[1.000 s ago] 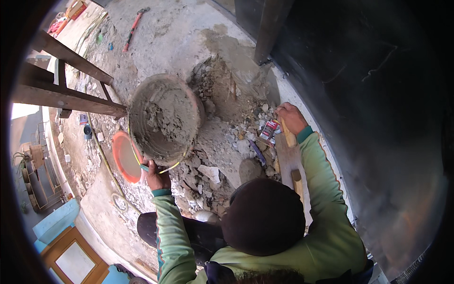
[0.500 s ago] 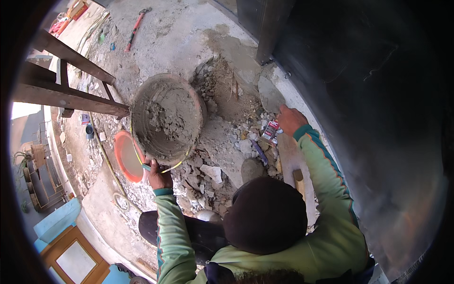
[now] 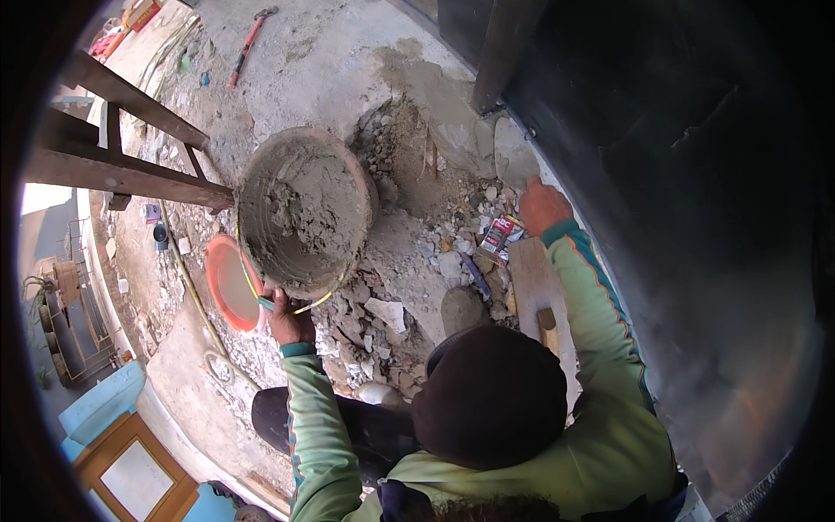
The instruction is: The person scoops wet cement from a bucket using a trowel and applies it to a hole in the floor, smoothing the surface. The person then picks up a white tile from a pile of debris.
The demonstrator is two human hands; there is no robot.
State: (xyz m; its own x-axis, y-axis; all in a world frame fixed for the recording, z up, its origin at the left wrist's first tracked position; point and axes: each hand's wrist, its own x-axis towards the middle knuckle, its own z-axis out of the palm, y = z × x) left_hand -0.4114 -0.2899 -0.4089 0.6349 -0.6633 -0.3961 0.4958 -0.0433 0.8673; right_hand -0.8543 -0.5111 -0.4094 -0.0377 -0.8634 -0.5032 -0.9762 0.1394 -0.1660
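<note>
My left hand [image 3: 289,322] is closed on the yellow wire handle [image 3: 315,304] of a mortar bucket [image 3: 372,200], at its near rim. The bucket is tilted toward me and partly filled with wet grey mortar [image 3: 309,209]. Stretched out ahead on the right, my right hand [image 3: 544,207] is closed on a trowel; its grip is hidden by my fingers. The trowel's grey, mortar-smeared blade [image 3: 515,155] lies along the foot of the dark panel, at the edge of a patch of smoothed mortar [image 3: 444,109].
Rubble surrounds a dug hollow [image 3: 413,170]. An orange basin [image 3: 213,278] of cloudy liquid stands left of the bucket, beside dark metal legs [image 3: 139,178]. A red-handled hammer [image 3: 247,52] lies farther off. Near my right hand are a red packet [image 3: 500,235] and a plank [image 3: 532,278].
My right hand and the trowel have moved a little forward and to the right, closer to the dark panel. My left hand stays at the bucket's handle.
</note>
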